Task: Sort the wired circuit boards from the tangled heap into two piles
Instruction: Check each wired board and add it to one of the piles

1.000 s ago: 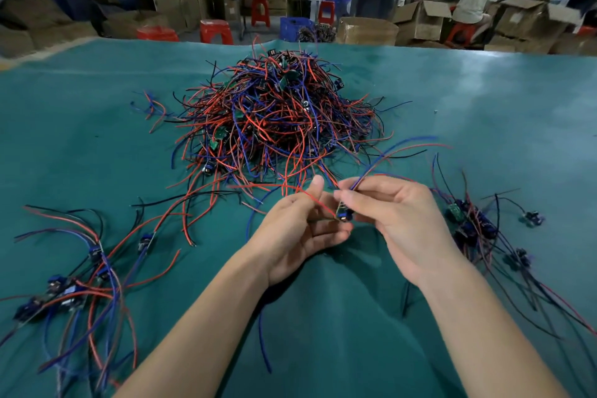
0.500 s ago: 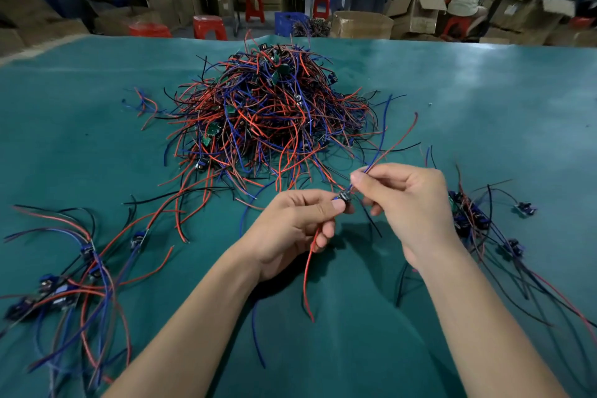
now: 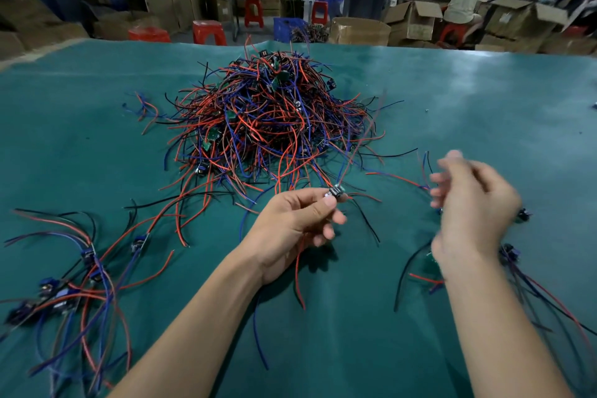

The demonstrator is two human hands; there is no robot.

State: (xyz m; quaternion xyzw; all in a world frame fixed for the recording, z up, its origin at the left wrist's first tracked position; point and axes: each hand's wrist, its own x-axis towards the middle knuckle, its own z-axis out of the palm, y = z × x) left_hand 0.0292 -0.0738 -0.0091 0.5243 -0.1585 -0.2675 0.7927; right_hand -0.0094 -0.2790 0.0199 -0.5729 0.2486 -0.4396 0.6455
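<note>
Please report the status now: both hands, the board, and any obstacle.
Left hand pinches small wired circuit board. Right hand blurred, grip unclear. Red-blue-black tangled wire heap behind; nothing blocks.

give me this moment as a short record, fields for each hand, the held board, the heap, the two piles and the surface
left hand: pinches a small circuit board at its fingertips
held board: small wired circuit board, red and blue leads trailing from it
right hand: blurred, apart from the board; whether it holds a wire cannot be told
heap: tangled mound of red, blue and black wired boards, beyond the hands
left pile: loose spread of blue-bodied wired boards
right pile: wired boards, partly hidden behind the right hand
surface: teal cloth table cover
</note>
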